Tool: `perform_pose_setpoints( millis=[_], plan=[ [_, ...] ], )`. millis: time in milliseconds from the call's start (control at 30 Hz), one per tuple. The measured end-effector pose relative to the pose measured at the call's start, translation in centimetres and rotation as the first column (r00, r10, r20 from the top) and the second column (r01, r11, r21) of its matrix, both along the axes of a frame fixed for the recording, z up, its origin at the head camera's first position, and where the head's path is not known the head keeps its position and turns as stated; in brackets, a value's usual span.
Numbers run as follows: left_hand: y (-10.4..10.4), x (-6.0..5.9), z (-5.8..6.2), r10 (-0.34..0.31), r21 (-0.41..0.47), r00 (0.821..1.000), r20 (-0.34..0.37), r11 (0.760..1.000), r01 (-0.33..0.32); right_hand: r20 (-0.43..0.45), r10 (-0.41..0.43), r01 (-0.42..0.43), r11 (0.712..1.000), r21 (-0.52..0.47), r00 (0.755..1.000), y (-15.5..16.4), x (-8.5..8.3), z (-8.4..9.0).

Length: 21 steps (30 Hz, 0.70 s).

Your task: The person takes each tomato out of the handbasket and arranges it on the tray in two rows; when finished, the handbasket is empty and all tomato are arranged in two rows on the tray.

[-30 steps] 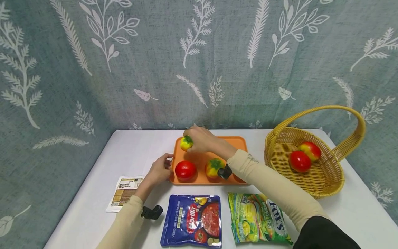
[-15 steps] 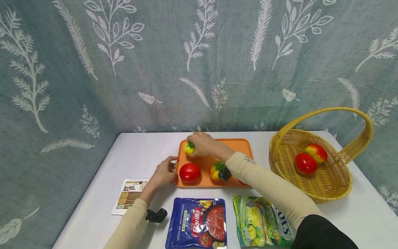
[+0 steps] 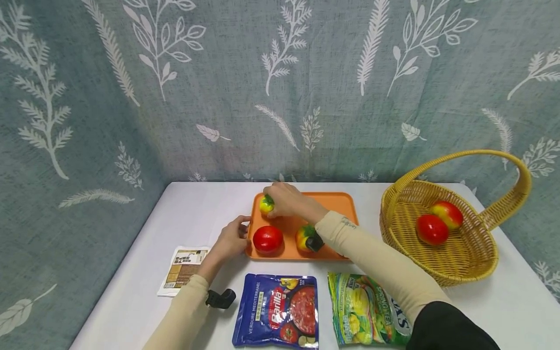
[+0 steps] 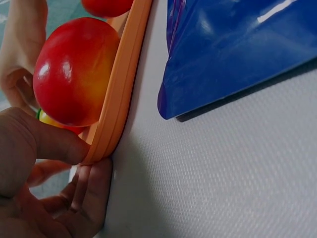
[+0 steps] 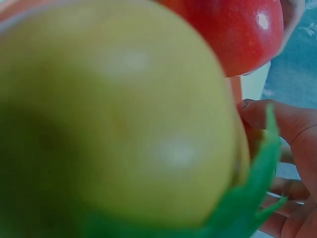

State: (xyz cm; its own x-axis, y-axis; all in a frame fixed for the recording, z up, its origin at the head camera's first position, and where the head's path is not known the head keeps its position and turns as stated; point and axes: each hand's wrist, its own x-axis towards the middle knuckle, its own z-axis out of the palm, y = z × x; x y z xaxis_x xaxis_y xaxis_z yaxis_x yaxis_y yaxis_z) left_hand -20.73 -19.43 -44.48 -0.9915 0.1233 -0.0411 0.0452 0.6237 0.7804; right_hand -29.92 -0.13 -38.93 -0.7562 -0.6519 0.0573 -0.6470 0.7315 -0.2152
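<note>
Your right hand (image 3: pixel 286 201) is still wrapped round the small yellow-green fruit (image 3: pixel 266 204) at the far left corner of the orange tray (image 3: pixel 337 201), and it sits a touch lower over the tray than a second ago, the fruit now down at tray level; your left hand (image 3: pixel 229 239) hasn't budged from the tray's left edge. The tray lies on a white table (image 3: pixel 503 301) backed by a grey-green curtain with white leaf prints (image 3: pixel 280 87). On the tray near you sit a red tomato (image 3: pixel 268 239) and a yellow-red fruit with a green top (image 3: pixel 305 238), half behind your right sleeve. A yellow wicker basket (image 3: pixel 459 265) to the right holds two red fruits (image 3: pixel 432 229). In front of you lie a blue Barilla pouch (image 3: pixel 277 311), a green Fox's candy bag (image 3: pixel 367 311) and a small white-and-brown packet (image 3: pixel 181 270). In the left wrist view, your thumb (image 4: pixel 44 141) presses on the tray's rim with the fingers (image 4: pixel 89 196) curled beneath it, pinching that edge. In the right wrist view the fruit fills the frame, blurred.
</note>
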Motion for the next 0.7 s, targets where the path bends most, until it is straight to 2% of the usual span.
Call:
perform_pose_setpoints(
  millis=[233, 400, 567, 700],
  plan=[
    [0.0, 0.1, 0.1, -0.002, 0.007, 1.000, 0.017, 1.000, 0.002, 0.022, -0.043, 0.043, 0.999, 0.005, 0.999, 0.4, -0.1, 0.3],
    [-0.1, 0.0, 0.0, 0.004, -0.006, 1.000, 0.015, 1.000, -0.004, 0.047, -0.043, 0.045, 0.998, -0.049, 0.998, 1.1, 0.3, 1.3],
    [-0.1, -0.1, -0.1, 0.000, 0.004, 1.000, 0.012, 1.000, 0.000, 0.054, -0.024, 0.028, 0.997, -0.074, 0.998, 2.0, 1.4, 2.5],
    [-0.1, -0.2, -0.1, -0.005, 0.002, 1.000, 0.013, 1.000, 0.005, 0.047, -0.010, 0.013, 0.998, -0.062, 0.999, 2.9, 3.0, 3.3]
  ],
)
